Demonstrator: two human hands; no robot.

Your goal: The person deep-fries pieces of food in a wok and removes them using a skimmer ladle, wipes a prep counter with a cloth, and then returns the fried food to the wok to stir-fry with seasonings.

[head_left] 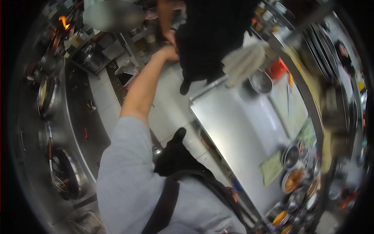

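Left hand (169, 53) out at the end of a straight arm, top centre, right at the co-worker's hand (170, 37). The two overlap in view (contact looks likely, blur hides it). Grip on the left: can't tell, fingers not readable, nor whether anything is held. Co-worker's hand is low in front of dark clothing; co-worker (214, 39) stands past the near end of the counter (237, 117). Right hand (233, 194) only partly visible, low by the wearer's apron (198, 175), near the counter's long edge; can't tell if closed or holding something.

On the counter: metal bowl (261, 82) at the far end, pale cloth (245, 60) beside it, red container (276, 70) just behind. Knife (289, 99) with orange handle lies on the white board (292, 119). Green cloth (271, 167) closer in, next to a dish of orange-brown food (294, 180) (more bowls crowd around there).

Left side: stove (83, 113), wok (80, 177) with a wooden-handled skimmer (50, 148) resting in it, flame (64, 22) at upper left. Tiled floor (167, 105) between stove and counter.
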